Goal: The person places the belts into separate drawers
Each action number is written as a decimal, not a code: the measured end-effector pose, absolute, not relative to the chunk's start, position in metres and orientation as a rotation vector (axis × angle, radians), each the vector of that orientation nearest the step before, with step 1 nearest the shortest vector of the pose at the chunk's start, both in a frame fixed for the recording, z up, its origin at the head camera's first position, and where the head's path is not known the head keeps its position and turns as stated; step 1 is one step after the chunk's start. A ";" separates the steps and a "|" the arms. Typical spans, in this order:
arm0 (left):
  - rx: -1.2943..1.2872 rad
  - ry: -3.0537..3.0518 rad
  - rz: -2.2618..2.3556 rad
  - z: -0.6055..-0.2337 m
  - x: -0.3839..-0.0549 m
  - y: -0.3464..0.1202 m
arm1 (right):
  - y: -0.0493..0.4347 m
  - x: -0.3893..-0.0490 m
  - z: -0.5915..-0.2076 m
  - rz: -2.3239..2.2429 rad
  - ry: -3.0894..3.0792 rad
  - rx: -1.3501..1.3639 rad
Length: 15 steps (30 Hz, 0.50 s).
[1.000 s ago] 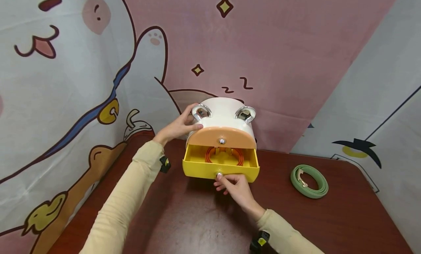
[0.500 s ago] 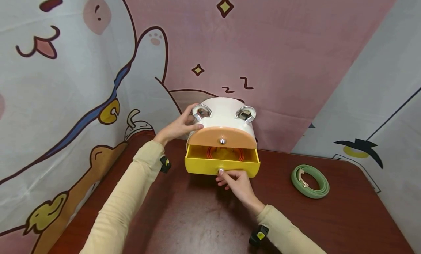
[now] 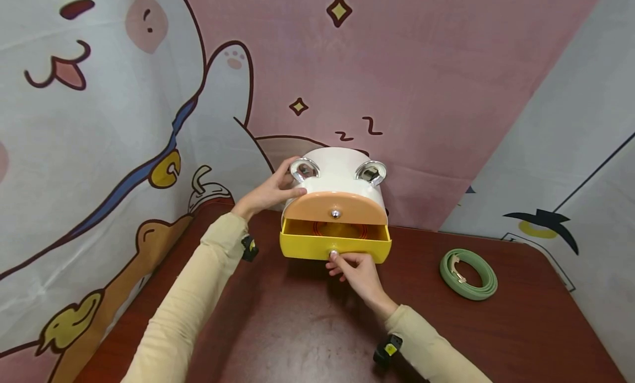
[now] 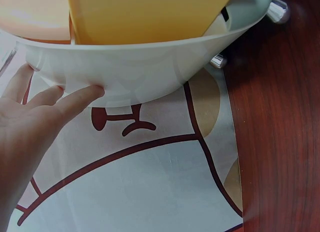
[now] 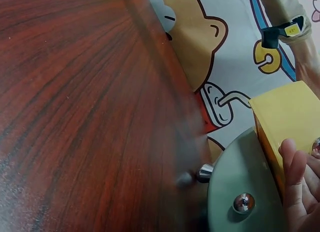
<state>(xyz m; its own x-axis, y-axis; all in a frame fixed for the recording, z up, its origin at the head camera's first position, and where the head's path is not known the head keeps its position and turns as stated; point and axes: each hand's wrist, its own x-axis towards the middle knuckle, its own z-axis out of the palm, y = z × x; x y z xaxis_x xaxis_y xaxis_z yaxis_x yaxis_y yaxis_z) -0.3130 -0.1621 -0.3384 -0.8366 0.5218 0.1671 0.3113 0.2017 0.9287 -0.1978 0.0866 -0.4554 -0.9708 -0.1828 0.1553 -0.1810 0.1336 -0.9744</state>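
A white rounded storage box (image 3: 337,171) with two round silver mirror eyes stands at the back of the table. My left hand (image 3: 270,193) rests on its left side, fingertips pressed against the white wall (image 4: 135,74) in the left wrist view. Under the shut orange drawer front (image 3: 317,208), a yellow drawer (image 3: 307,246) is pulled partway out. My right hand (image 3: 362,278) pinches the drawer's silver knob (image 3: 333,254). Inside the drawer lies an orange-red coil (image 3: 364,231), largely hidden by the drawer front. In the right wrist view, the box's underside (image 5: 245,167) shows silver feet.
A coiled green belt (image 3: 483,273) with a gold-coloured buckle lies on the dark red wooden table (image 3: 288,339) to the right. Printed cartoon cloth (image 3: 412,96) hangs right behind the box and along the left side.
The yellow drawer has slid inward a little, my right hand moving with it on the knob. Less of the coil shows. My left hand stays on the box.
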 end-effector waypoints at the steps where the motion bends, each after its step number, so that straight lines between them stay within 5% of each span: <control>1: 0.803 2.284 1.697 -0.339 -0.313 -0.162 | 0.086 -0.199 -0.456 -2.033 2.365 -0.379; 15: 0.787 2.283 1.705 -0.339 -0.314 -0.163 | 0.082 -0.210 -0.458 -2.066 2.373 -0.338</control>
